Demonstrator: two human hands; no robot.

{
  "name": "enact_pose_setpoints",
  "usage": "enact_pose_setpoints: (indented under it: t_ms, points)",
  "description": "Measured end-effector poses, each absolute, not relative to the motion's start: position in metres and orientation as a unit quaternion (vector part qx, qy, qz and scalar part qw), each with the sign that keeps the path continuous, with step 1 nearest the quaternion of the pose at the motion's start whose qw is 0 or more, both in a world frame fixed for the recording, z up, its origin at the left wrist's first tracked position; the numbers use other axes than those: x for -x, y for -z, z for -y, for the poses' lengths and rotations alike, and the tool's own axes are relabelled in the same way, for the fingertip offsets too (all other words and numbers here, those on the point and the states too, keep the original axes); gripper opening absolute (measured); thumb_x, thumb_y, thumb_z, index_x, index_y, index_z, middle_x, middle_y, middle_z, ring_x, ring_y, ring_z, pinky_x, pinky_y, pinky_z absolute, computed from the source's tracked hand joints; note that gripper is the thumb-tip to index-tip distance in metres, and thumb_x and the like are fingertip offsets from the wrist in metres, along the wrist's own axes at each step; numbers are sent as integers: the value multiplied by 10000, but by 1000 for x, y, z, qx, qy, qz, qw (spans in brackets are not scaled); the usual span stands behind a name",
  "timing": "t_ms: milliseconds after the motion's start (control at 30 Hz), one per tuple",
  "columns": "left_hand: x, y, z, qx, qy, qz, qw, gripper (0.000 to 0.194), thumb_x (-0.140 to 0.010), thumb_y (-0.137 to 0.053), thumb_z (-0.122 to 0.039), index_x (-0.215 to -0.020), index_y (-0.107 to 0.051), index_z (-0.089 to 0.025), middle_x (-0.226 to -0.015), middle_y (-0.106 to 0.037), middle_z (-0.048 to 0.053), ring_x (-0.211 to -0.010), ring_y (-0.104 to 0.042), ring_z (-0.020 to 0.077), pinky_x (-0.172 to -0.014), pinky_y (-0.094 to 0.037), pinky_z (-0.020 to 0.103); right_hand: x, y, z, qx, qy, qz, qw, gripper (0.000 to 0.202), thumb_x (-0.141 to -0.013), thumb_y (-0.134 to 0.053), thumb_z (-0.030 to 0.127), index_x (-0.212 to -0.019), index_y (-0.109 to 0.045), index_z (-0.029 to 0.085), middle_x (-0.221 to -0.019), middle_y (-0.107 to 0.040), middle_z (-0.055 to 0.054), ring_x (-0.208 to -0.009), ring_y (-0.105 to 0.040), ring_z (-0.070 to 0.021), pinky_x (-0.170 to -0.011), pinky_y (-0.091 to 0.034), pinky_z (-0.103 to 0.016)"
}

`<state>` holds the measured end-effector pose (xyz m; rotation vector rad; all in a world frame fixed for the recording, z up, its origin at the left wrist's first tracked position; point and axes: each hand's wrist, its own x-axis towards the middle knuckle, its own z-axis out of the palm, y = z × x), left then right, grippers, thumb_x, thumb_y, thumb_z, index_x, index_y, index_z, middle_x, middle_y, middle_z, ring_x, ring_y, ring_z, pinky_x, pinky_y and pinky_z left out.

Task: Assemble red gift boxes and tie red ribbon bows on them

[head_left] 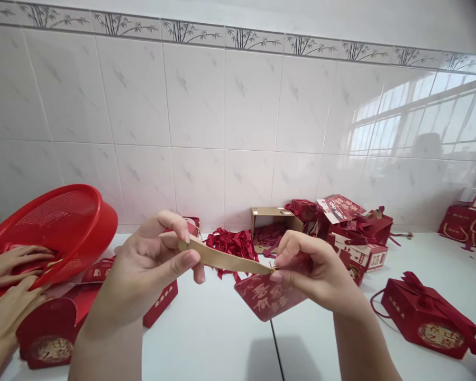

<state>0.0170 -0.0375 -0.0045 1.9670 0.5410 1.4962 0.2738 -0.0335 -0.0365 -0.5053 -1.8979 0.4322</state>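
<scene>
A flat gold strip point(226, 258), like a ribbon, stretches between my two hands above the white table. My left hand point(153, 259) pinches its left end between thumb and fingers. At the other end, my right hand point(305, 272) closes on the strip's narrow tip and a small cord. A red card point(265, 297) with gold characters hangs tilted below my right fingers, partly hidden by them. Whether the card is tied to the strip, I cannot tell. A pile of dark red ribbons point(230, 246) lies behind the strip.
At left, another person's hands point(21, 270) reach into a red plastic basket point(103, 217). Red gift boxes stand nearby point(49, 344) and at right point(428, 317). An open cardboard box point(275, 211) holds ribbons. Red bags point(460, 225) stand far right, by the tiled wall point(246, 106).
</scene>
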Motion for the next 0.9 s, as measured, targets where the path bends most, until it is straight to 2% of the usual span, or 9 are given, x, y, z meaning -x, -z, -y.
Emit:
enact_pose_setpoints:
  t_ms: [100, 200, 333, 467, 600, 767, 900]
  points:
    - [-21, 5, 38, -707, -629, -213, 243, 84, -752, -742, -207, -741, -666, -240, -609, -673, -76, -475, -616, 80, -481, -540, 183, -277, 36, 34, 218, -195, 787, 544, 167, -772, -705, 196, -730, -544, 198, -716, -562, 10, -646, -542, -116, -536, -453, -245]
    - [-29, 8, 38, -646, -695, -264, 174, 112, -694, -777, -147, -705, -732, -249, -669, -714, -59, -601, -656, 100, -608, -593, 204, -279, 36, 35, 218, -202, 785, 544, 159, -771, -704, 197, -734, -549, 200, -720, -564, 6, -637, -541, -117, -532, -461, -249]
    - [-34, 11, 35, -684, -654, -271, 178, 169, -698, -772, -184, -844, -755, -265, -831, -754, -3, -782, -705, 173, -740, -618, 292, -279, 35, 36, 219, -192, 786, 545, 154, -772, -703, 198, -735, -553, 203, -718, -562, 6, -628, -534, -116, -531, -452, -248]
    - [-40, 15, 32, -736, -607, -268, 133, 211, -738, -731, -161, -926, -736, -257, -917, -739, 26, -880, -688, 185, -804, -587, 297, -274, 35, 37, 198, -167, 791, 555, 155, -766, -711, 191, -736, -559, 204, -711, -573, 0, -631, -540, -121, -531, -458, -249]
    - [-54, 17, 31, -764, -584, -253, 111, 125, -768, -695, -163, -824, -756, -257, -929, -709, 34, -926, -659, 182, -780, -565, 253, -265, 38, 36, 136, -133, 809, 556, 153, -756, -702, 119, -765, -579, 210, -734, -599, -6, -659, -568, -128, -564, -480, -258]
    - [-65, 16, 38, -775, -512, -271, 252, 78, -811, -662, -242, -821, -737, -226, -714, -715, 11, -710, -686, 162, -651, -577, 236, -261, 42, 33, 121, -80, 822, 551, 187, -764, -668, 61, -806, -590, 226, -771, -603, -6, -707, -589, -135, -606, -487, -275]
    - [-66, 13, 43, -788, -493, -274, 248, 42, -766, -699, -226, -779, -737, -214, -691, -714, 8, -626, -658, 144, -543, -540, 199, -260, 42, 33, 119, -58, 815, 564, 180, -772, -672, 78, -793, -585, 235, -772, -615, -7, -708, -593, -145, -637, -494, -307]
